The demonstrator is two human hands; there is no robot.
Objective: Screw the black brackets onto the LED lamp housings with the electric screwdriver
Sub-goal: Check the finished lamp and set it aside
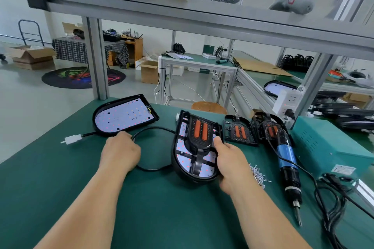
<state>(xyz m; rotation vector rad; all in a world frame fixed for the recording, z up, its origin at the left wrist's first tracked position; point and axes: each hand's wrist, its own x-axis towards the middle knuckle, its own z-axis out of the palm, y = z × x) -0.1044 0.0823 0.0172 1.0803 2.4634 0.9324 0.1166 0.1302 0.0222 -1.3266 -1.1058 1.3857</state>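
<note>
Bench: green mat, carrying all the parts below.
Middle housing: black, rounded end toward the person, LED board facing up; it looks tilted rather than lying flat.
Bracket: black with two orange pads, sitting inside the middle housing over the LED board.
Right hand: grasps the middle housing's right rim, with the thumb on top near the bracket's edge and the fingers curled underneath.
Left hand: back turned to the camera and blurred, knuckles bent, fingertips down at the cable just beside the left housing's rim; I cannot tell whether it grips the cable.
Left housing: flat at the far left of the bench, LED board up, no bracket in it.
Cable: black, looping between the two housings and ending in a white plug on the mat.
Spare brackets: two side by side, to the right of the middle housing.
Screwdriver: blue body, lying on the bench to the right of the right hand, bit pointing toward the person, rear end resting on the farther spare bracket; neither hand touches it.
Screws: a loose pile between the right hand and the screwdriver.
Green box: at the right edge, with black cords beside it.
</note>
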